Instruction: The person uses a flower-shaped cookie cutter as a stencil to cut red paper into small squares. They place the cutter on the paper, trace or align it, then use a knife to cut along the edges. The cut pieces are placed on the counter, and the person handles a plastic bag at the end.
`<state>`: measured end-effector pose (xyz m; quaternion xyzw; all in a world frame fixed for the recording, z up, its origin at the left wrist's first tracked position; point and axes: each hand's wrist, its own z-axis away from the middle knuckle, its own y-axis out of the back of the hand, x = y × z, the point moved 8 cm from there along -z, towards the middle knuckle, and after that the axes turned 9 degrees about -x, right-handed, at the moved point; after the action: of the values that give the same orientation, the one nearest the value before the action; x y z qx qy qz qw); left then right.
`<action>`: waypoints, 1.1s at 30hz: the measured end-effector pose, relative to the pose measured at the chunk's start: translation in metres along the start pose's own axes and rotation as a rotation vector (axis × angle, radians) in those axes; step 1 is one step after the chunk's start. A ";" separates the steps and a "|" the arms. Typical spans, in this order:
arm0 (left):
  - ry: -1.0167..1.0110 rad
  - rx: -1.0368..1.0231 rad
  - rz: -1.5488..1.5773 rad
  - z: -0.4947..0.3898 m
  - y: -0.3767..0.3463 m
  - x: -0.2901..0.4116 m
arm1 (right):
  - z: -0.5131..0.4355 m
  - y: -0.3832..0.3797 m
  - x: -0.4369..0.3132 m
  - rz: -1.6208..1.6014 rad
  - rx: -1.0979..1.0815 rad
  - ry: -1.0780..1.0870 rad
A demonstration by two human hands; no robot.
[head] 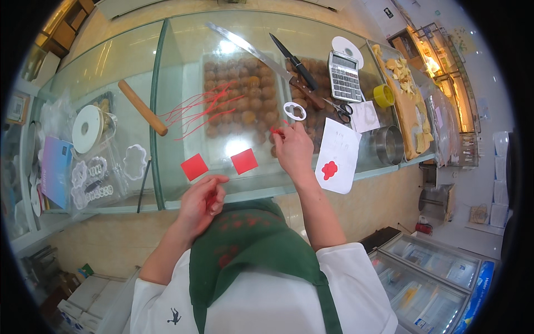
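My right hand (295,148) is over the glass counter, its fingertips closed around a small red scrap (276,131). By the counter's front edge is my left hand (203,199), fingers curled and index finger extended; red shows in its palm, and whether it holds anything is unclear. Just beyond it lie a red square (194,167) and a second red square (244,161), flat and apart. Thin red strips (204,104) are spread farther back. Right of my right hand, a red flower-shaped piece (329,170) rests on a white paper sheet (340,150). Beyond my fingertips sits a white cutter (295,111).
A long knife (254,52), a black-handled knife (294,60), scissors (343,111) and a calculator (344,77) lie at the back. Rightward are a metal ring (389,145) and a pastry tray (402,104). A wooden rolling pin (142,107) and white cutters (134,162) lie left.
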<state>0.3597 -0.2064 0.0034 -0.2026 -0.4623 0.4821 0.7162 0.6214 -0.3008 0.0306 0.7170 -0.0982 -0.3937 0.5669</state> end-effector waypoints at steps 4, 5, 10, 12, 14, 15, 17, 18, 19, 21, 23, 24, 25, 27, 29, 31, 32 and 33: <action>-0.014 -0.030 -0.018 -0.007 -0.004 0.001 | -0.013 -0.007 -0.001 0.122 -0.060 -0.030; -0.010 -0.055 -0.009 -0.011 -0.008 0.001 | -0.015 -0.002 -0.001 0.088 -0.041 -0.024; 0.078 -0.025 0.069 -0.054 -0.030 -0.009 | 0.013 0.010 -0.025 -0.430 -0.164 -0.018; 0.071 0.016 0.193 -0.069 -0.038 -0.017 | 0.045 0.013 -0.071 -0.390 -0.096 0.246; 0.101 0.037 0.220 -0.079 -0.039 -0.024 | 0.064 0.003 -0.096 -0.204 -0.086 0.237; 0.120 0.013 0.191 -0.082 -0.039 -0.025 | 0.068 0.003 -0.102 -0.176 -0.079 0.270; 0.133 0.028 0.163 -0.083 -0.031 -0.027 | 0.075 0.004 -0.112 -0.134 -0.065 0.323; 0.126 0.065 0.160 -0.082 -0.023 -0.027 | 0.077 0.010 -0.116 -0.197 -0.031 0.425; 0.136 0.101 0.167 -0.080 -0.017 -0.027 | 0.074 0.015 -0.109 -0.264 -0.028 0.413; 0.113 0.026 0.098 -0.078 -0.011 -0.017 | 0.061 0.023 -0.087 -0.393 -0.062 0.369; 0.098 -0.065 0.070 -0.075 -0.013 -0.009 | 0.028 0.025 -0.025 -0.418 -0.020 -0.070; 0.093 -0.114 0.072 -0.070 -0.016 -0.006 | 0.013 0.025 -0.010 -0.321 -0.052 -0.116; 0.079 -0.165 0.081 -0.066 -0.019 -0.003 | 0.001 0.022 0.007 -0.214 -0.112 -0.212; 0.074 -0.163 -0.003 -0.059 -0.020 -0.002 | -0.013 0.019 0.007 -0.103 -0.175 -0.024; 0.062 -0.159 -0.030 -0.055 -0.021 -0.001 | -0.027 0.009 0.002 0.042 -0.248 0.129; 0.064 -0.138 -0.029 -0.055 -0.020 -0.005 | -0.035 0.001 -0.006 0.220 -0.297 0.279; 0.052 -0.148 -0.032 -0.055 -0.021 -0.006 | -0.039 -0.001 -0.010 0.254 -0.307 0.325; 0.045 -0.132 -0.049 -0.055 -0.019 -0.008 | -0.044 -0.008 -0.008 0.312 -0.387 0.315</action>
<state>0.4158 -0.2136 -0.0134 -0.2490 -0.4817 0.4282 0.7230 0.6427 -0.2610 0.0291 0.6242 -0.0414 -0.1969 0.7549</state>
